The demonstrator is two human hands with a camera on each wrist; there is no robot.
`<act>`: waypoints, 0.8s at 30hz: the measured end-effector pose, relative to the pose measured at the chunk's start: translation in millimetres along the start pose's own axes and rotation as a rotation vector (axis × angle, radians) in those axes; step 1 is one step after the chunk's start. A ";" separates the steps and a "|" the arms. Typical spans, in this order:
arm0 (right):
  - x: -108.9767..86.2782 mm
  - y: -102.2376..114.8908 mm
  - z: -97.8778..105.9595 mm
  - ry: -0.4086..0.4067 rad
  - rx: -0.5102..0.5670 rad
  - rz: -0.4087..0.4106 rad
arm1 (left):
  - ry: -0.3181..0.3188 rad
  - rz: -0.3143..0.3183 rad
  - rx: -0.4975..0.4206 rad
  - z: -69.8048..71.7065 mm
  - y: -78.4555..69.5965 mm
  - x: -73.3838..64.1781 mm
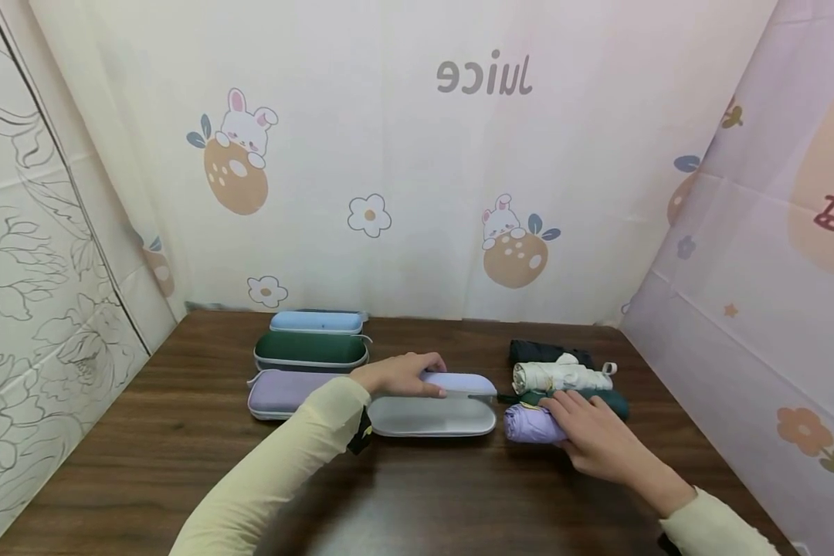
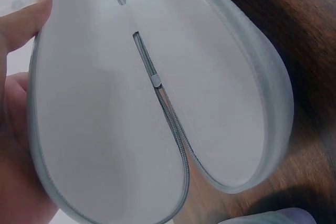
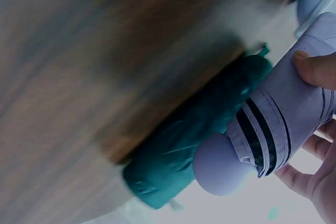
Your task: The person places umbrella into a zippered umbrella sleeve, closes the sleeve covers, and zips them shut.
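Observation:
A zip case lies spread apart on the table, its pale grey lining facing up and its lavender lid raised. My left hand holds that lid, the thumb over its rim and the other fingers behind it. To the right of the case, my right hand grips a folded lavender umbrella. In the right wrist view the umbrella's rounded handle end and dark stripes show. Just behind the gripped umbrella lies a dark green folded umbrella.
A purple case, a dark green case and a light blue case stand in a column at left. At right, a white folded umbrella and a black one lie behind the green umbrella. A printed curtain backs the table.

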State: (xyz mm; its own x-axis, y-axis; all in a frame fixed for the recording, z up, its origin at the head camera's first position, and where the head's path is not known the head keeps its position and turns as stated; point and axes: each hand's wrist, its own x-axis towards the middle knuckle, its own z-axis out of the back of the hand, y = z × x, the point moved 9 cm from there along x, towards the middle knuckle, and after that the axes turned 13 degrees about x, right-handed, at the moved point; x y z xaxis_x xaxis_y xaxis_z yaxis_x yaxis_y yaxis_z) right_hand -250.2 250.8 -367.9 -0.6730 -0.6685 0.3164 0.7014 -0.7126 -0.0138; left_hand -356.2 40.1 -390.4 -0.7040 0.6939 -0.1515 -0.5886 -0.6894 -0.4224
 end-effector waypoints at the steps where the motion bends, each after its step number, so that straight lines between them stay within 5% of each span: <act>1: 3.0 2.9 0.8 -0.003 -0.003 0.007 | 0.000 0.001 -0.003 -0.4 -0.1 0.1; 24: 58.9 56.1 -10.8 -0.046 -0.038 0.052 | -0.017 -0.029 0.034 -2.1 -10.6 3.1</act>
State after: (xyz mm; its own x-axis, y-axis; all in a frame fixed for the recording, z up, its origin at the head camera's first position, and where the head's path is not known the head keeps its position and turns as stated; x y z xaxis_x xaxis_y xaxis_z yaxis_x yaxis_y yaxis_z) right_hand -253.0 169.1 -360.4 -0.6238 -0.6951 0.3574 0.7253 -0.6852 -0.0667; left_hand -351.4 50.0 -388.2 -0.6930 0.7102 -0.1238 -0.6218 -0.6757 -0.3960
